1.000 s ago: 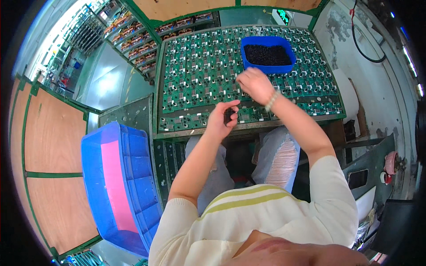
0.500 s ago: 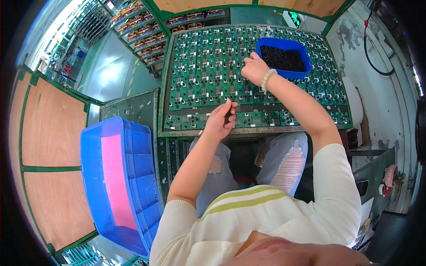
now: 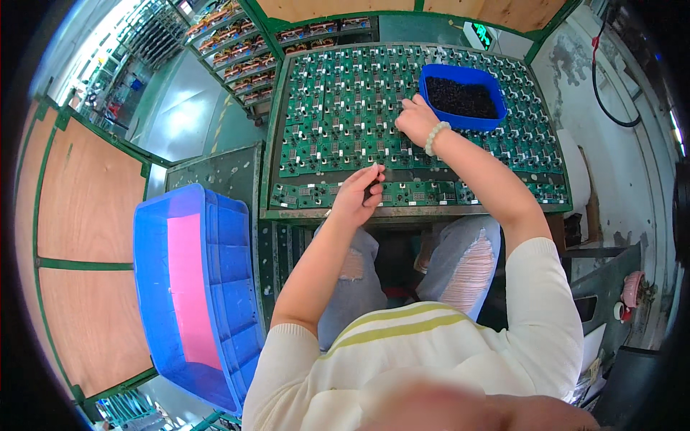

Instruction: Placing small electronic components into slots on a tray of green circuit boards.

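Note:
Rows of green circuit boards (image 3: 338,115) with white connectors and small displays cover the table in front of me. My right hand (image 3: 420,122) is over these boards, just left of a blue tub (image 3: 471,123) holding a heap of small black parts (image 3: 460,98). Its fingers are drawn together and pointed; what they pinch, if anything, is too small to make out. Above the near edge of the boards, my left hand (image 3: 359,195) is curled closed around small black pieces (image 3: 370,189), partly hidden by its fingers.
A separate row of boards (image 3: 420,192) runs along the table's near edge (image 3: 431,210). On my left stands a large blue crate (image 3: 233,287) with a pink sheet (image 3: 192,287) inside. Racks of parts (image 3: 241,57) stand beyond the table at the far left; a wall (image 3: 611,144) borders the right.
My right hand has come slightly nearer to me over the boards beside the tub. The left hand stays almost in place. The whole view has shifted a little.

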A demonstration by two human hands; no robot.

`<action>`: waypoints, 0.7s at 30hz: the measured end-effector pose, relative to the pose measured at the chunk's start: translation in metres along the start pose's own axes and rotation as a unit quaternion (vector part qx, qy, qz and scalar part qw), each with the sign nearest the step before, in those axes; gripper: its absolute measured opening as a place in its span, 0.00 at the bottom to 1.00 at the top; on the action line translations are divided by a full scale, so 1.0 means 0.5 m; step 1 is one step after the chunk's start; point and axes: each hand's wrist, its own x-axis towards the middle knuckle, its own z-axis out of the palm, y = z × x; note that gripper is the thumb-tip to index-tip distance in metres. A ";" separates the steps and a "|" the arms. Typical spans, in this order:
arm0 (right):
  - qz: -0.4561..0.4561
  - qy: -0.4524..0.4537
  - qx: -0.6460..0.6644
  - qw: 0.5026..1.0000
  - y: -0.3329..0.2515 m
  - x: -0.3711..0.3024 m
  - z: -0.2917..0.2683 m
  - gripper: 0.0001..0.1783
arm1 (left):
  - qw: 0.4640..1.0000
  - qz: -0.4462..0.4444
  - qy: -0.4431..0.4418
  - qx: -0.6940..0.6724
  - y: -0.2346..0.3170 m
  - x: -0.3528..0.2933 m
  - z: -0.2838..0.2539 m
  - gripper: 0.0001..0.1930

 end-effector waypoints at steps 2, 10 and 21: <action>0.003 0.003 -0.008 1.000 -0.001 -0.002 0.003 0.07 | 1.000 -0.002 0.009 -0.022 -0.003 0.003 -0.004 0.10; 0.040 0.040 -0.001 0.998 -0.004 0.002 0.026 0.08 | 1.000 0.005 -0.013 -0.013 -0.005 0.007 0.002 0.08; 0.111 0.068 0.039 0.991 -0.065 -0.019 -0.040 0.07 | 0.999 -0.005 -0.001 -0.034 -0.011 0.036 0.000 0.11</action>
